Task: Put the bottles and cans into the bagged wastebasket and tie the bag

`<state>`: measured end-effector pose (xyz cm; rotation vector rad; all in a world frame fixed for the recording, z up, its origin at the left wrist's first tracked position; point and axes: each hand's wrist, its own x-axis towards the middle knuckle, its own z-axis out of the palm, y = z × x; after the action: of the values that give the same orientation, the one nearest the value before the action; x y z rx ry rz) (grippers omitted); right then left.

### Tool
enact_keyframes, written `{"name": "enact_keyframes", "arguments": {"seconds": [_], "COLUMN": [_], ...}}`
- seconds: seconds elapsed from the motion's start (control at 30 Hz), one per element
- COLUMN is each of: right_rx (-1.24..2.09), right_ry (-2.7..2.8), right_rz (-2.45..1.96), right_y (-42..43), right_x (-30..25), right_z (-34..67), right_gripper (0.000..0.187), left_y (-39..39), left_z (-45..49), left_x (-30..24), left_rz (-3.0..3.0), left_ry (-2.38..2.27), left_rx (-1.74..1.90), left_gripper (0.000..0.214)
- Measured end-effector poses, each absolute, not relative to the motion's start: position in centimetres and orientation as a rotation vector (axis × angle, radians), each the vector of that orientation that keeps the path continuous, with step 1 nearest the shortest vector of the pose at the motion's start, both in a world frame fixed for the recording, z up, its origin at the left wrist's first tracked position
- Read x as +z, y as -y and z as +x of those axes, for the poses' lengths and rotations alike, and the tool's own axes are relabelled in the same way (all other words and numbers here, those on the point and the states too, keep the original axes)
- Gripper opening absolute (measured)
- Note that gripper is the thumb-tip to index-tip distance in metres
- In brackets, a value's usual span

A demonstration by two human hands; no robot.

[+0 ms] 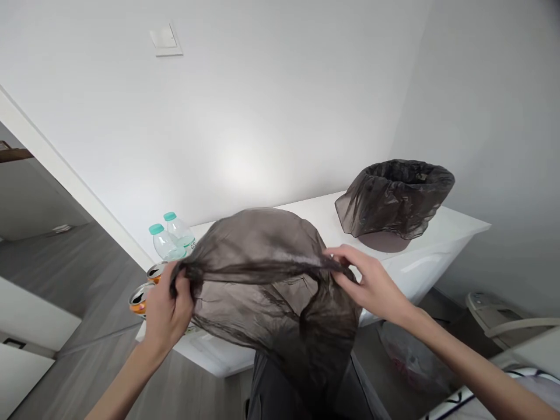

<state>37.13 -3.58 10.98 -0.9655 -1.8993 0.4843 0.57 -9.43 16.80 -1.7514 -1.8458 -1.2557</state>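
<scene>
A thin dark grey plastic bag (262,274) hangs puffed up in front of me, over the near edge of a white table (415,265). My left hand (168,306) is closed on the bag's left rim. My right hand (370,283) pinches the rim on the right side, fingers pressed together on the plastic. The rim is stretched taut between both hands. The bag's lower part drapes down toward my legs.
A bin lined with a similar dark bag (396,198) stands at the table's far right. Two clear bottles with teal caps (170,239) and two orange cans (144,291) sit at the table's left end. A white appliance (494,315) is on the floor, right.
</scene>
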Motion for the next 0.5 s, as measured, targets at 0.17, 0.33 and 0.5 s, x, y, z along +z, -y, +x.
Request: {"name": "enact_keyframes", "arguments": {"seconds": [0.17,0.33,0.5], "right_rx": [0.704,1.044,0.827], "right_ry": [2.258,2.508,2.131], "right_rz": [-0.901,-0.686,-0.689], "right_y": [5.0,5.7,1.4], "right_x": [9.6,10.8,10.0], "right_z": [37.8,37.1,36.6], "right_gripper": [0.039,0.035,0.039], "left_y": [9.5,8.6,7.1], "left_z": [-1.7,-3.5,-5.2], "left_x": [13.9,11.3,9.1], "left_rz": [-2.098,-2.275,-2.268], "left_ry": [1.983,2.101,2.122], "left_rx": [-0.904,-0.591,-0.501], "left_gripper": [0.025,0.038,0.043]}}
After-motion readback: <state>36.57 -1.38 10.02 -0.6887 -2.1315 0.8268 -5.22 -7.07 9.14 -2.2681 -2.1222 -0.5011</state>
